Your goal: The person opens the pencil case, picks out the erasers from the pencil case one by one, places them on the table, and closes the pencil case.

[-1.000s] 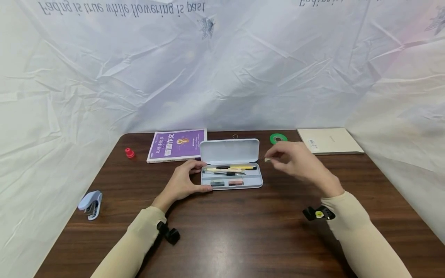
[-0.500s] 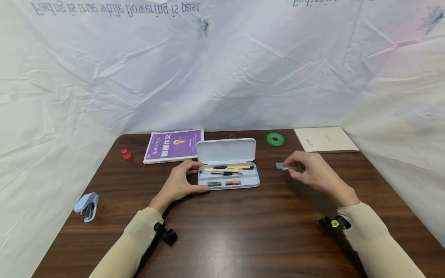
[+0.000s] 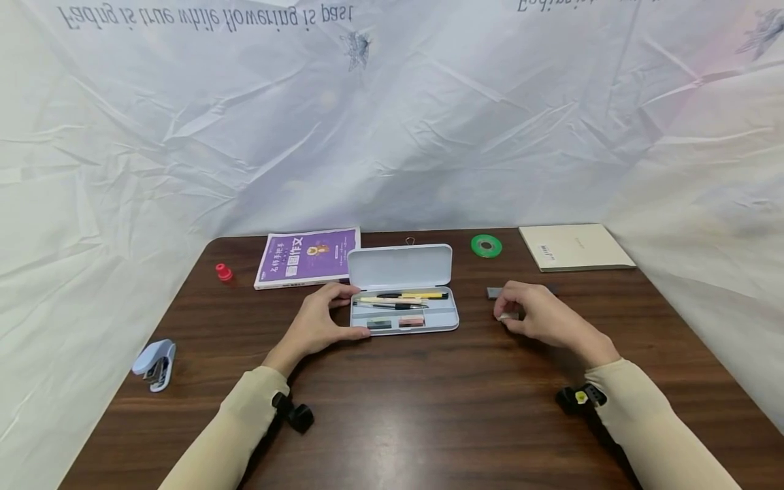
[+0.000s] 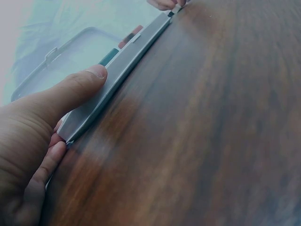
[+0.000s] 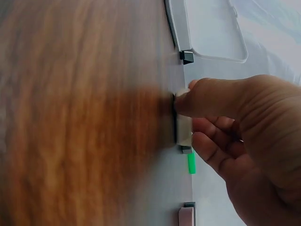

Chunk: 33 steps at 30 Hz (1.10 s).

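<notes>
An open white pencil case [image 3: 442, 320] lies in the middle of the table, its lid [image 3: 399, 267] tipped back. Inside are a yellow pen [image 3: 431, 296], a black-gripped pen [image 3: 409, 307] and two small blocks, one grey-green [image 3: 378, 324], one pink [image 3: 411, 321]. My left hand [image 3: 315, 323] grips the case's left end, thumb along the front wall and fingers behind. Right of the case, my right hand [image 3: 539, 316] pinches a small off-white block [image 5: 185, 131], like an eraser, low at the tabletop. Just behind that hand lies a grey bar [image 3: 493, 292], partly hidden by it.
A purple book [image 3: 306, 255] lies behind the left hand, with a red bottle-like piece [image 3: 224, 272] to its left. A blue stapler [image 3: 154, 365] stands at the left edge. A green tape roll [image 3: 486, 246] and a cream notebook [image 3: 576, 246] lie at the back right.
My right hand has moved away from the case to the right and down to the table, then slightly toward me, with the off-white block. The left hand stays on the case.
</notes>
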Motion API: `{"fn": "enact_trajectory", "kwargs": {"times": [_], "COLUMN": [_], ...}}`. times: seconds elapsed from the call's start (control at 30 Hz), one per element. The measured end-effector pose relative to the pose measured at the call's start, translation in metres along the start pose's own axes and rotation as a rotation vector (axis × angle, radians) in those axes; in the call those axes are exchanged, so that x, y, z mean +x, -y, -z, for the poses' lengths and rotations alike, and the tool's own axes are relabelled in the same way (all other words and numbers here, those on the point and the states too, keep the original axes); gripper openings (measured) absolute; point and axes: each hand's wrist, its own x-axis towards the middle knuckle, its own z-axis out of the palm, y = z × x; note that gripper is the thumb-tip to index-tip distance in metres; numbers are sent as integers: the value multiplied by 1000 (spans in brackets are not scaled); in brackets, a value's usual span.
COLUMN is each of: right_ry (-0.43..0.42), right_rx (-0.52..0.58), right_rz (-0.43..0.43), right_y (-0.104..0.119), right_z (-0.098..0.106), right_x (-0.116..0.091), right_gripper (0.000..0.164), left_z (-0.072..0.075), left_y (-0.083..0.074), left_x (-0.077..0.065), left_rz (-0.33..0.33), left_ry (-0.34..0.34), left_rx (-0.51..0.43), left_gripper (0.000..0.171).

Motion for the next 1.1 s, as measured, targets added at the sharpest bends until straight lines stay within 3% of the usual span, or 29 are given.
{"fn": "enact_trajectory", "kwargs": {"times": [0.23, 0.4, 0.6, 0.87, 1.1], "right_ry": [7, -106, -215, -192, -144], "right_rx": [12, 15, 50, 162, 210], "right_rz": [-6, 13, 113, 188, 258], "right_y": [1, 6, 21, 59, 87], "right_z": [3, 9, 16, 10, -7], "right_x": [-1, 0, 12, 46, 73], "right_gripper": [26, 30, 33, 36, 38], "left_z": [0, 0, 0, 0, 0], "left_y": [-1, -1, -1, 1, 1], "left_x": [0, 0, 0, 0, 1], "left_rz": [6, 2, -11, -11, -3], "left_ry": [5, 5, -3, -6, -7], "left_rx": [-7, -3, -5, 0, 0], "left_gripper": [84, 84, 83, 83, 82]}}
